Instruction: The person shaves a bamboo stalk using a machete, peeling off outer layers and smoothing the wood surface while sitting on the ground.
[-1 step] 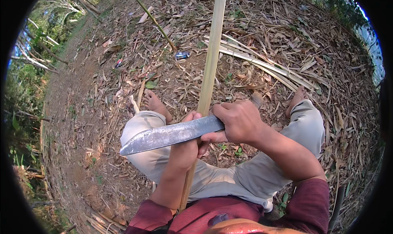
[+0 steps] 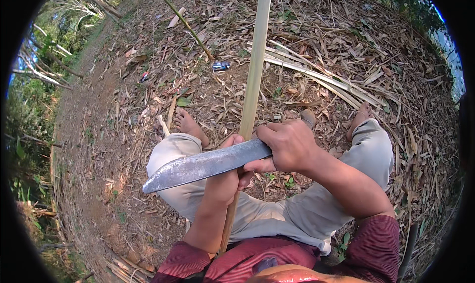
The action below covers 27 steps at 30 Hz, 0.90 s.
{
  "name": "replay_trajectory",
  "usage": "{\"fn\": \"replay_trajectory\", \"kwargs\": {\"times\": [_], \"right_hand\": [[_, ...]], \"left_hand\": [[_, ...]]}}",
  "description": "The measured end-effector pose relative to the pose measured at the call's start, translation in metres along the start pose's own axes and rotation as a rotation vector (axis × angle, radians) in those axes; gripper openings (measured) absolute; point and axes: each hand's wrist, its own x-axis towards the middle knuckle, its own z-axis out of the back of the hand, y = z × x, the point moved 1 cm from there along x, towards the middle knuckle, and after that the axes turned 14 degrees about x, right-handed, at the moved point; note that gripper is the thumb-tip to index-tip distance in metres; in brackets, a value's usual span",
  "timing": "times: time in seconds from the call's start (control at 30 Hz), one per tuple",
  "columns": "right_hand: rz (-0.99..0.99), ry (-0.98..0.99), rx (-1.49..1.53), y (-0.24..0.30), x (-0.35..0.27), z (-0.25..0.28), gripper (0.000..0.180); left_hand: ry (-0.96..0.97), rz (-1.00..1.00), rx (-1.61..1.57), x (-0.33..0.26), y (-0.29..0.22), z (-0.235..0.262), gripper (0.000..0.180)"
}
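We grip a broad steel knife point(image 2: 205, 165) in our right hand point(image 2: 287, 147), fingers wrapped tight round its handle, the blade pointing toward nine o'clock. Our left hand point(image 2: 226, 176) closes round a long pale bamboo strip point(image 2: 253, 75), which runs from our lap toward twelve o'clock. The blade lies across the strip, just above that left fist. Cut bamboo slats point(image 2: 316, 77) lie at one o'clock on the leaf-strewn ground point(image 2: 123, 110).

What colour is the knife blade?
Dull grey steel blade, mottled darker, seen in the head view.
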Motion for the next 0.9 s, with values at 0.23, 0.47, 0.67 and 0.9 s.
{"fn": "replay_trajectory", "kwargs": {"times": [0.23,0.47,0.67,0.9], "right_hand": [[0.239,-0.219,-0.126,-0.011,0.003,0.021,0.075],[0.242,-0.250,-0.268,-0.025,0.000,0.041,0.075],[-0.516,-0.460,-0.210,-0.068,0.025,0.106,0.084],[-0.532,-0.408,-0.250,-0.080,0.021,0.094,0.085]], "left_hand": [[-0.041,-0.080,-0.040,-0.001,0.005,-0.011,0.030],[0.087,-0.028,-0.068,0.000,-0.022,-0.035,0.027],[0.259,0.057,-0.144,-0.011,-0.007,-0.023,0.035],[0.246,0.207,-0.169,-0.010,0.011,-0.021,0.033]]}}
